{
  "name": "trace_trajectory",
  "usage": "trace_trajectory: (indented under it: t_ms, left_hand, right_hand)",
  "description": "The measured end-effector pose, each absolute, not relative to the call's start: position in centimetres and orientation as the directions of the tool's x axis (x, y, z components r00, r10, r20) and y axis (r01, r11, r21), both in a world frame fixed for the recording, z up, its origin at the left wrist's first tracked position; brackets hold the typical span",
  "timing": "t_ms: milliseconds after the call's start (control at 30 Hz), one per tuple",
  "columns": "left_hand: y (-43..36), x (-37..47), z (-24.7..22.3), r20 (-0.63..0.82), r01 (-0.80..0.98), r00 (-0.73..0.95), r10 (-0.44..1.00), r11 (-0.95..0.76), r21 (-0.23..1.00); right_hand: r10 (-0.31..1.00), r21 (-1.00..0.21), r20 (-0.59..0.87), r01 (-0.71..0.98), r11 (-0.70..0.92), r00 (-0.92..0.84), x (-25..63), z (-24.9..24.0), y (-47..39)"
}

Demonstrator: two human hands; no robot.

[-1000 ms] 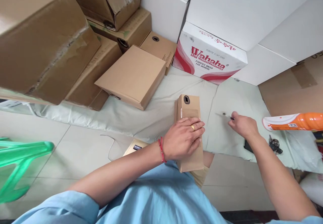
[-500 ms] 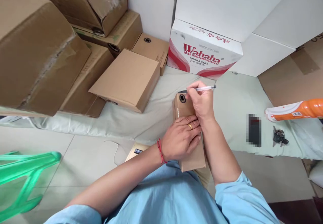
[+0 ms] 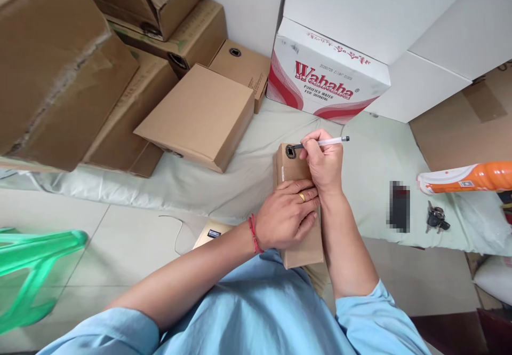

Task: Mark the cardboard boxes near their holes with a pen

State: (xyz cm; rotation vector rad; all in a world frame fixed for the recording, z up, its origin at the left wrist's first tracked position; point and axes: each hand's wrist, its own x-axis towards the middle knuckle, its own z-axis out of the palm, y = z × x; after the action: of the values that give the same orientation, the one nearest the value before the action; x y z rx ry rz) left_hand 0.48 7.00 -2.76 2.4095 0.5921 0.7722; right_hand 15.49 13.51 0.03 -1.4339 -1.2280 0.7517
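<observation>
A narrow brown cardboard box [image 3: 302,253] lies close to my body, partly over the edge of the cloth-covered surface. My left hand [image 3: 288,213] rests flat across its middle, fingers stretched out and pressing on the cardboard. In my right hand [image 3: 325,162] is a pen [image 3: 334,141], pinched between thumb and fingers. The pen's tip is at the black-ringed hole [image 3: 290,152] near the box's far end. Whether it touches the cardboard I cannot tell. Both hands cover the middle of the box top.
Several brown boxes [image 3: 200,115] are stacked at the left. Behind stands a white and red Wahaba carton [image 3: 324,80]. A blurred-out dark item [image 3: 399,208], keys [image 3: 437,218] and an orange bottle [image 3: 468,178] lie at the right. A green stool [image 3: 44,259] stands on the floor.
The pen tip has come from the box's far edge towards the black-ringed hole, and my right hand has shifted slightly right. My left hand stays on the box. The view has moved a little.
</observation>
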Motion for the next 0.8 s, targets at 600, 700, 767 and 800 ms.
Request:
trace_trajectory:
  t_ms: [600, 700, 767, 800]
  left_hand:
    - [7.0, 0.5, -2.9, 0.409, 0.231, 0.727, 0.551, -0.758, 0.610]
    - [7.0, 0.5, -2.9, 0.421, 0.229, 0.722, 0.549, -0.764, 0.603]
    - [7.0, 0.5, -2.9, 0.426, 0.224, 0.722, 0.545, -0.767, 0.602]
    - [7.0, 0.5, -2.8, 0.425, 0.223, 0.724, 0.544, -0.766, 0.602]
  right_hand:
    - [0.960, -0.930, 0.154, 0.363, 0.062, 0.232, 15.3, 0.8, 13.5]
    - [0.962, -0.928, 0.163, 0.366, 0.073, 0.221, 15.3, 0.7, 13.4]
    - [0.961, -0.927, 0.171, 0.366, 0.082, 0.218, 15.3, 0.8, 13.3]
    - [0.960, -0.926, 0.176, 0.368, 0.087, 0.218, 15.2, 0.9, 13.3]
